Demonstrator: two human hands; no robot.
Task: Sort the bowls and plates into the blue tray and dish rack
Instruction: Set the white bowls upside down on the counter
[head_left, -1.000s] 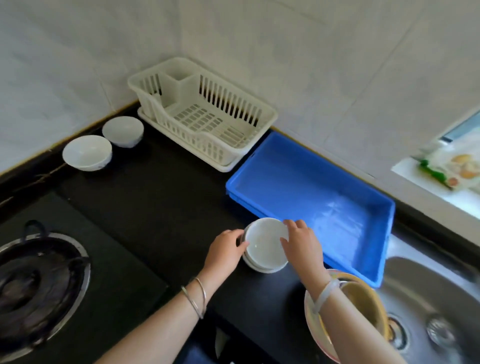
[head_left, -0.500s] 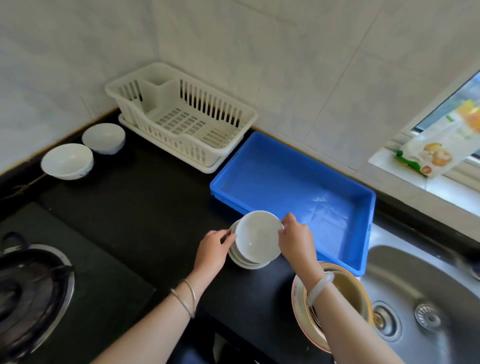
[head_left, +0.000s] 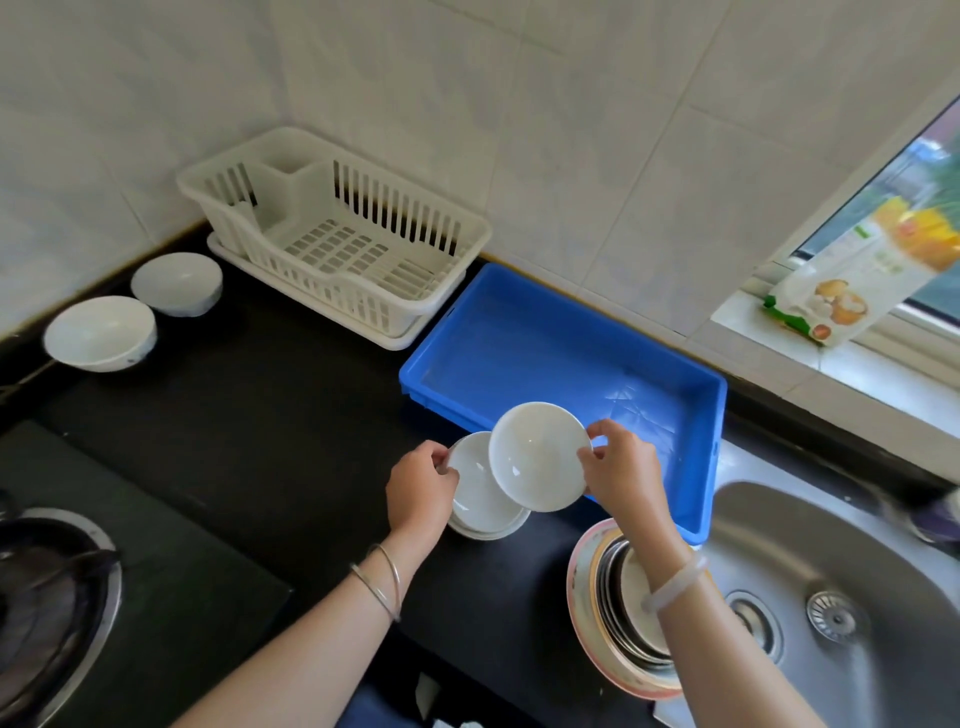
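Note:
My right hand grips a small white plate by its right rim, lifted and tilted above the front edge of the blue tray. My left hand holds the left rim of the stack of white plates resting on the black counter. The blue tray holds nothing. The white dish rack stands behind it at the left, with nothing in it. Two white bowls sit at the far left by the wall.
A stack of larger plates and metal dishes sits at the sink's left edge under my right forearm. The steel sink is at right, a gas stove with a dark pan at left. A food packet leans on the window sill.
My right hand has lifted the top plate off the stack and moved it up and right toward the blue tray. My left hand stays on the stack.

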